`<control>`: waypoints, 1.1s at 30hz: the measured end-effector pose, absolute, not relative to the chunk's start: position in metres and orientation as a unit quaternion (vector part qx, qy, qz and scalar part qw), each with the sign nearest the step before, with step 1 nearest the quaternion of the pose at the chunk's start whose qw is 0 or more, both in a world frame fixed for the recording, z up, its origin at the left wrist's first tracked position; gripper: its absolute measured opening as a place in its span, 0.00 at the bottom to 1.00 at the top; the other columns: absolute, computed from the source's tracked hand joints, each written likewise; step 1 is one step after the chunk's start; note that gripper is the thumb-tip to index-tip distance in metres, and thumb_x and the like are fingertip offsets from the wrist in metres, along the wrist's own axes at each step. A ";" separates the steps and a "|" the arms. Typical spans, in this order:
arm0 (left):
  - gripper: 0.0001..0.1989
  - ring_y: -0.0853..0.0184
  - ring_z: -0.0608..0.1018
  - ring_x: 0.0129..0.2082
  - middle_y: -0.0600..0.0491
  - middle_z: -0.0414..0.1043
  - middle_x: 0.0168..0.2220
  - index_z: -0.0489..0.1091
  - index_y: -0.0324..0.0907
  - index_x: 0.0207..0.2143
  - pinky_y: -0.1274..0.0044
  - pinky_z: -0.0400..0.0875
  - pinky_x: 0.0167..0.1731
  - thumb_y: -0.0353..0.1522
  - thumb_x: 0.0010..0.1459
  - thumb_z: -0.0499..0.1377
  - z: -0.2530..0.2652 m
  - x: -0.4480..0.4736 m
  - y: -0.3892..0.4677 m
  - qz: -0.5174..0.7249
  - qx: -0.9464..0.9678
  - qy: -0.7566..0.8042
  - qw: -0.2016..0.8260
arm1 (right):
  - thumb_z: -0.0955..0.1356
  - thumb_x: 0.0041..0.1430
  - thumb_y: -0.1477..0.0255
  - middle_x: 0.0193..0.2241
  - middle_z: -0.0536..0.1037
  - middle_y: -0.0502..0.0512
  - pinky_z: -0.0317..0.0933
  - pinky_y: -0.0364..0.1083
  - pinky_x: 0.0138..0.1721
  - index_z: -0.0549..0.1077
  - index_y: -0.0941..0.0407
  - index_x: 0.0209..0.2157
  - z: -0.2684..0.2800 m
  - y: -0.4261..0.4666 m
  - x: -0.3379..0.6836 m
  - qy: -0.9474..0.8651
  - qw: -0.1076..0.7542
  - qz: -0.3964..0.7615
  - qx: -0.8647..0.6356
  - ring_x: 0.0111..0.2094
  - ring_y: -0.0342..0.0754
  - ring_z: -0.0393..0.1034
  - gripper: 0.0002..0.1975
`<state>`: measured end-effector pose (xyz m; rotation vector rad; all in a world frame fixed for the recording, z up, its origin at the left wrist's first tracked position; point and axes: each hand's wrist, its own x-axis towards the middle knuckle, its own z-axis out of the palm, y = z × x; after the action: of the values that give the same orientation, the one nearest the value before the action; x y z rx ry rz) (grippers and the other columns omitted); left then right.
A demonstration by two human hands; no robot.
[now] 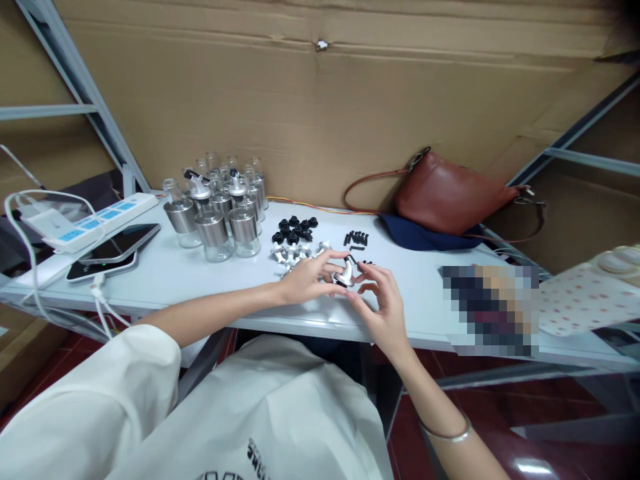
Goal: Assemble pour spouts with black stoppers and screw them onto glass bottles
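Observation:
Between my two hands is a white pour spout with a black tip and a dark base, held just above the front of the table. My left hand grips it from the left, fingers closed about it. On the other side, my right hand touches it with thumb and fingertips. Behind my left hand lie several white spout pieces, partly hidden by it. Several black stoppers are grouped farther back. Small black caps lie in a cluster to the right.
Several glass bottles with steel bands stand at the left back, two topped with spouts. A power strip and phones lie at the left. A brown handbag rests on dark blue cloth; a dotted white item is at the right.

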<state>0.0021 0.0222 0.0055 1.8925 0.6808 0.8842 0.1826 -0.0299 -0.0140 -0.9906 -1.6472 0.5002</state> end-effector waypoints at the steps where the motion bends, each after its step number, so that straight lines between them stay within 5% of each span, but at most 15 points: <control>1: 0.32 0.68 0.79 0.30 0.44 0.74 0.45 0.59 0.41 0.55 0.74 0.71 0.37 0.33 0.49 0.66 0.005 0.002 0.022 0.360 0.762 0.273 0.463 | 0.69 0.56 0.67 0.46 0.67 0.59 0.65 0.52 0.38 0.67 0.49 0.53 -0.014 -0.030 0.183 -0.698 0.543 0.206 -0.418 0.41 0.52 0.66 0.22; 12: 0.34 0.65 0.79 0.36 0.45 0.75 0.42 0.60 0.41 0.54 0.73 0.70 0.39 0.35 0.46 0.68 0.006 0.003 0.021 0.348 0.753 0.283 0.481 | 0.70 0.56 0.72 0.36 0.70 0.54 0.65 0.52 0.40 0.73 0.48 0.47 -0.019 -0.029 0.185 -0.657 0.591 0.242 -0.401 0.36 0.49 0.66 0.15; 20: 0.32 0.67 0.79 0.32 0.48 0.77 0.36 0.60 0.38 0.54 0.74 0.69 0.38 0.35 0.48 0.67 0.007 0.003 0.020 0.351 0.737 0.270 0.510 | 0.71 0.54 0.73 0.39 0.69 0.56 0.64 0.51 0.37 0.70 0.48 0.51 -0.021 -0.028 0.186 -0.698 0.561 0.218 -0.388 0.38 0.51 0.66 0.21; 33: 0.29 0.68 0.78 0.34 0.48 0.78 0.37 0.60 0.37 0.52 0.76 0.67 0.38 0.32 0.48 0.66 0.007 0.003 0.020 0.343 0.740 0.261 0.516 | 0.72 0.53 0.73 0.32 0.72 0.53 0.61 0.51 0.37 0.74 0.49 0.42 -0.018 -0.029 0.187 -0.686 0.564 0.208 -0.409 0.33 0.50 0.65 0.13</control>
<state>0.0027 0.0197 0.0068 1.7776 0.6268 0.8231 0.1869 -0.0292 -0.0185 -0.9628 -1.6150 0.4884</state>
